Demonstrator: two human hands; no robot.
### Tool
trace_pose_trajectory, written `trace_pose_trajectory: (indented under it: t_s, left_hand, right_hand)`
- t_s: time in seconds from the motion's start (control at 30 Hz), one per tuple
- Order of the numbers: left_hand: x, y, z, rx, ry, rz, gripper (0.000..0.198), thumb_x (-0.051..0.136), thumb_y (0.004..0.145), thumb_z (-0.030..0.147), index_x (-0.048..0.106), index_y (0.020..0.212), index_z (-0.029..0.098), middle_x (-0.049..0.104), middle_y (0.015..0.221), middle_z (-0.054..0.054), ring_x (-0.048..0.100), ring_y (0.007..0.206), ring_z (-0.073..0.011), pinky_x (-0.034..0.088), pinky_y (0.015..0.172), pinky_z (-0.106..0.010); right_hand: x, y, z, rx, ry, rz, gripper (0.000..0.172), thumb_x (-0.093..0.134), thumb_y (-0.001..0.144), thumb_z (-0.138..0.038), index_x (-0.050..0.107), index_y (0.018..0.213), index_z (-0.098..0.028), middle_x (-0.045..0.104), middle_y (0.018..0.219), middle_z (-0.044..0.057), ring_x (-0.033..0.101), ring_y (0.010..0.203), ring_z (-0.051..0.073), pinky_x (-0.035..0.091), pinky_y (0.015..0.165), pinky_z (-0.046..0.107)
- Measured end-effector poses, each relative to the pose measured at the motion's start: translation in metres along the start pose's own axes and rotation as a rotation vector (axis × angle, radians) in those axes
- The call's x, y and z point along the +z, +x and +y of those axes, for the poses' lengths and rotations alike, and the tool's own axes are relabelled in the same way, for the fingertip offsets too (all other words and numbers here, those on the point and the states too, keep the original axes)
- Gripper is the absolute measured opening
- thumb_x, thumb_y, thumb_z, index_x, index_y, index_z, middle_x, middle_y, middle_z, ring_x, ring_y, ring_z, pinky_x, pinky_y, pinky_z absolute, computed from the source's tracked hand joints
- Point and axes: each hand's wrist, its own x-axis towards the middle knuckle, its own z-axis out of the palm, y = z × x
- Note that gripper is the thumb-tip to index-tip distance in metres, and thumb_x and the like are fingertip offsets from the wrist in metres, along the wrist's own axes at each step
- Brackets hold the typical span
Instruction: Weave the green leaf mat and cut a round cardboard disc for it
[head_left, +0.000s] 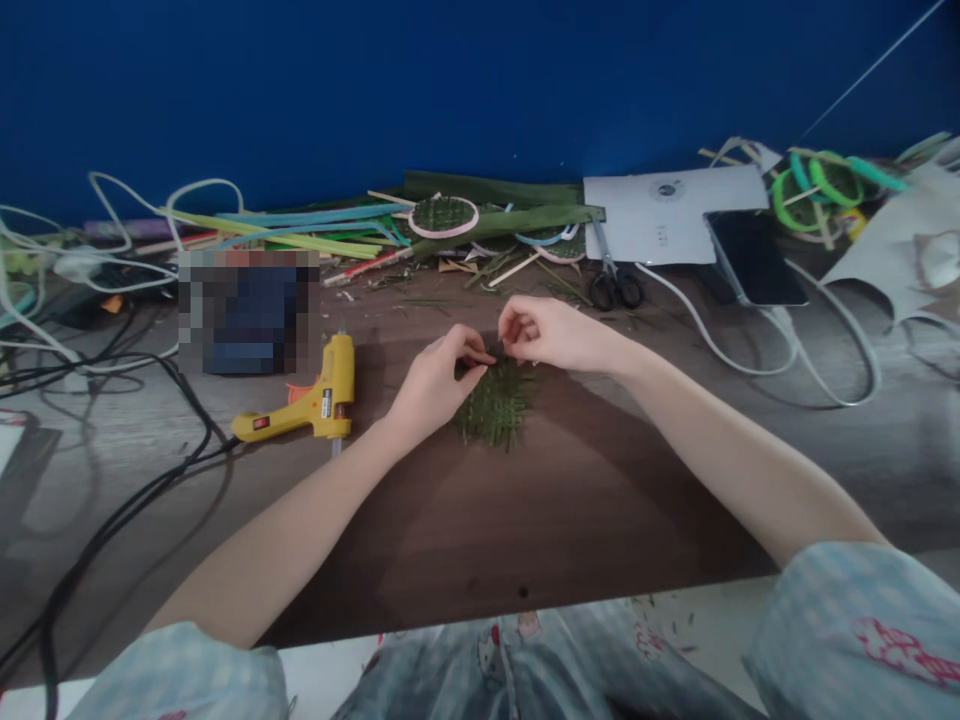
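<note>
The grip of the left hand (442, 378) is pinching, thumb against finger, at the far edge of a small green woven mat (496, 412). The grip of the right hand (559, 335) is drawn in, its fingers curled at that same edge, just beside the left fingertips; whether it pinches a strip or only rests near one is too small to tell. The mat lies on the tabletop (480, 530) between the two forearms, with loose strip ends sticking out at its near side.

The step in hand looks like fine work on single strips along the mat's far edge. A next move there would call for a light fingertip hold, with the left hand steadying the weave so that the strips do not slip out of line.

As for room, bare tabletop runs from the mat's near side to the tabletop's front edge, the widest open stretch. Left of the mat lies a yellow glue gun (341, 385), its near end close by the left forearm, so that arm has little slack to swing outward. Beyond the mat, leaf scraps (491, 268) and strips crowd the back; scissors (613, 285) lie beyond it to the right. Farther right of the mat, a white cable (690, 320) loops toward a phone (757, 258), bounding the space past the right forearm.
</note>
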Motion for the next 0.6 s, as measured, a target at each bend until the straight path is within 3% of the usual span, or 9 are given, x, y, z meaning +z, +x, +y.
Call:
trace_pose_trajectory:
  t_s: [0.33, 0.6]
  left_hand:
    - [0.000, 0.000, -0.002, -0.002, -0.004, -0.005, 0.022, 0.058, 0.074, 0.005, 0.047, 0.084, 0.021, 0.069, 0.082, 0.001, 0.064, 0.080, -0.0136, 0.048, 0.077, -0.028]
    - [-0.001, 0.000, 0.000, -0.012, 0.011, -0.011, 0.022, 0.058, 0.073, 0.004, 0.047, 0.083, 0.021, 0.068, 0.082, 0.002, 0.064, 0.081, -0.0138, 0.048, 0.077, -0.028]
  right_hand:
    - [-0.007, -0.003, -0.011, -0.024, -0.076, -0.083, 0.016, 0.058, 0.067, -0.011, 0.058, 0.082, -0.016, 0.065, 0.079, 0.003, 0.059, 0.069, 0.013, 0.043, 0.063, 0.025]
    - [-0.003, -0.002, -0.011, -0.098, -0.301, -0.027, 0.015, 0.053, 0.070, -0.009, 0.064, 0.077, -0.016, 0.064, 0.076, 0.002, 0.056, 0.069, 0.013, 0.038, 0.065, 0.025]
